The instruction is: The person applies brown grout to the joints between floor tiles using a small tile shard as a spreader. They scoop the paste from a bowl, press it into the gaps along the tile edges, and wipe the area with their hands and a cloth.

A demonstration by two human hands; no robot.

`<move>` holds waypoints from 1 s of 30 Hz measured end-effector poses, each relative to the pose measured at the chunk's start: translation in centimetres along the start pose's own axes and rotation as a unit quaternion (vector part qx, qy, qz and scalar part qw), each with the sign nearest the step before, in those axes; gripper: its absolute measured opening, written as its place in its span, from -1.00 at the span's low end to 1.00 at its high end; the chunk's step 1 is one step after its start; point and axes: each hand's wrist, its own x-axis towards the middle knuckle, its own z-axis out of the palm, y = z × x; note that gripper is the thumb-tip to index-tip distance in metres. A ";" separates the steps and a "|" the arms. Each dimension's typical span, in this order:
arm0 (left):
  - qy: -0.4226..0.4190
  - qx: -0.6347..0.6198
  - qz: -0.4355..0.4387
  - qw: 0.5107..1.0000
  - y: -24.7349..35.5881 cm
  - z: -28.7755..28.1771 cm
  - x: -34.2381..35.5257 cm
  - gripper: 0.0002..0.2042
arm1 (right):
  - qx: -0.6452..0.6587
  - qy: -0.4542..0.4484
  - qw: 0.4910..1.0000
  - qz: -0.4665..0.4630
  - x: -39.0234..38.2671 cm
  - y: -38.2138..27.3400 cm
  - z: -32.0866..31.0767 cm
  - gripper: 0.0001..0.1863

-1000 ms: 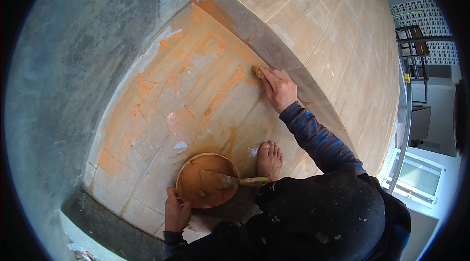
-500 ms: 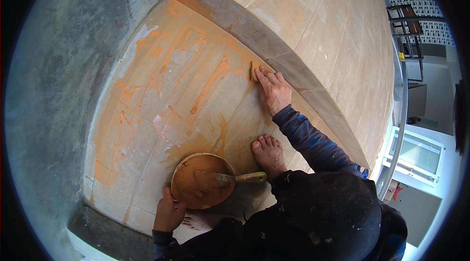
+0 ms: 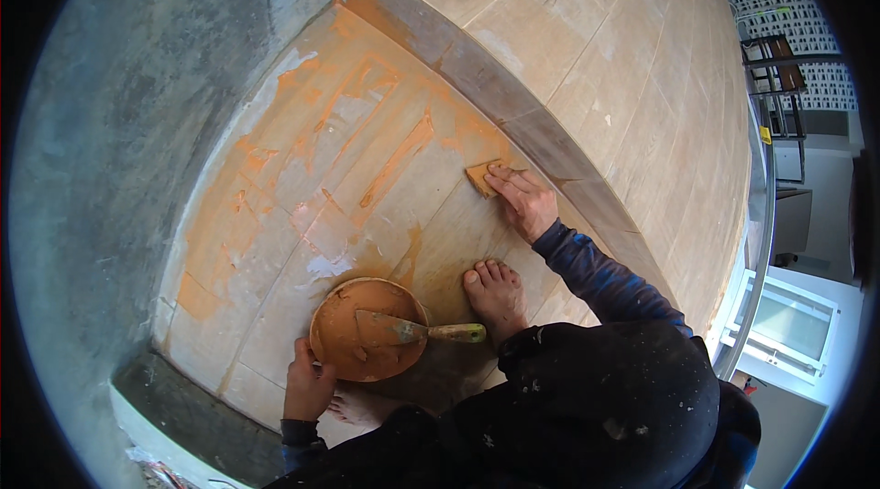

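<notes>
A small tan pad (image 3: 480, 180) lies against the tiled floor (image 3: 438, 230) at the tips of the right hand's fingers, which are clamped on its edge; the right hand (image 3: 529, 204) reaches in from the lower right. Just beyond those fingers, to their upper right, runs a low step (image 3: 524, 125) smeared with orange. Left of them, orange paste (image 3: 394, 164) streaks the tiles in ridges and patches. Below them is a bare foot (image 3: 496, 294). To their lower left stands a round bucket (image 3: 323, 302) of orange paste, with a putty knife (image 3: 392, 329) laid across it, handle over the rim. The left hand (image 3: 309, 385) is at the bucket's left edge, fingers bent; whether they grip it, I cannot tell.
</notes>
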 end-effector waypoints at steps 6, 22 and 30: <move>0.049 -0.129 0.032 0.990 -0.2 2.2 -1.2 -0.53 | 0.004 0.019 1.000 0.008 3.9 1.2 0.2 -0.49; 0.254 -0.105 -0.042 0.961 -1.8 7.4 -4.1 -0.50 | 0.091 0.007 0.995 -0.046 2.3 -6.0 1.9 -0.63; 0.329 -0.090 -0.128 0.931 -2.2 10.4 -6.7 -0.47 | 0.184 0.007 0.982 -0.033 4.3 -4.2 -0.3 -0.55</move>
